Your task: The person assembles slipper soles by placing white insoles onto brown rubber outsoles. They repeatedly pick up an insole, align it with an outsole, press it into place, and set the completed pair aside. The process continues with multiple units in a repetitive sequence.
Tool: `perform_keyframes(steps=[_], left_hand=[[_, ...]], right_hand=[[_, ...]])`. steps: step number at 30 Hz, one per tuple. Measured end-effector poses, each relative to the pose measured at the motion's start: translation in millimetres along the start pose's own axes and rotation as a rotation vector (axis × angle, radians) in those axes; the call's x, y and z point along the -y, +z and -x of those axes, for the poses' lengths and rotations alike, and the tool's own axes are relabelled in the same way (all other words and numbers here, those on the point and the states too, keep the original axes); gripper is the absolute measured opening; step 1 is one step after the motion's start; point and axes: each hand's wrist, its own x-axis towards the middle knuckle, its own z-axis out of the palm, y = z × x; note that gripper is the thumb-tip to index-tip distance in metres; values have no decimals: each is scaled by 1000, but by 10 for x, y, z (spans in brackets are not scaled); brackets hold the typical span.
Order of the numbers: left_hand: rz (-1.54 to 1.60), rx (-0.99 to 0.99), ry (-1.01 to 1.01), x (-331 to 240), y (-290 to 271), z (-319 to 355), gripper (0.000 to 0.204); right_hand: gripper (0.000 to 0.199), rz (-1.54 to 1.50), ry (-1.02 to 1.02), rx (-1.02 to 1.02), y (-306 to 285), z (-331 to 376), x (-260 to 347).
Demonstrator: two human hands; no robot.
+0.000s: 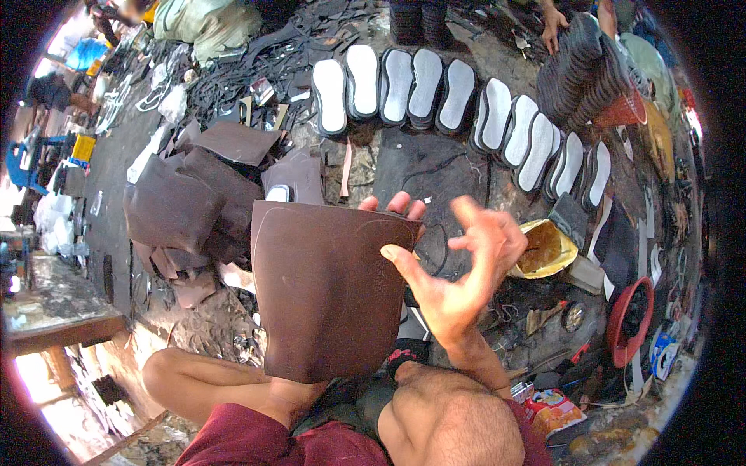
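Observation:
I hold a large brown leather sheet (326, 295) upright in front of me. My left hand (395, 205) is behind it, and only its fingertips show over the sheet's top right corner. My right hand (458, 268) hovers just right of the sheet with its fingers spread and curled. Its thumb tip touches or nearly touches the sheet's right edge, and nothing lies in the palm. My bare knees and dark red shorts (256, 443) fill the bottom of the view.
A row of white-topped shoe soles (435, 93) lies across the far floor, beside a stack of black soles (583, 70). Brown leather pieces (186, 202) are piled at left. A yellow bowl of glue (544, 248) and a red basket (633, 318) sit at right. Another person's hand (553, 23) reaches in at top.

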Motion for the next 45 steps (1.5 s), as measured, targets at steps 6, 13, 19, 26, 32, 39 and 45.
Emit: perform_keyframes(steps=[6, 13, 19, 26, 32, 39, 45], left_hand=[[-505, -42, 59, -341, 153, -38, 55], [-2165, 50, 117, -1092, 590, -9, 97], [-1630, -211, -505, -1170, 728, -7, 50], [-1430, -227, -611, -1186, 674, 15, 36], [-1597, -374, -347, -1153, 640, -19, 36], [-1450, -937, 778, -2638, 343, 521, 38], [-2025, -945, 1320, -2446, -546, 931, 26]], right_hand=[[108, -728, 624, 345, -17, 185, -27], [68, -446, 438, 685, -38, -44, -384], [44, -679, 724, 823, -96, -208, -233], [29, -626, 697, 786, 24, -171, -322], [24, -414, 526, 807, 349, -287, -313], [37, -38, 141, 245, 420, -120, -572], [90, 405, -531, 1438, 479, 1490, -735]])
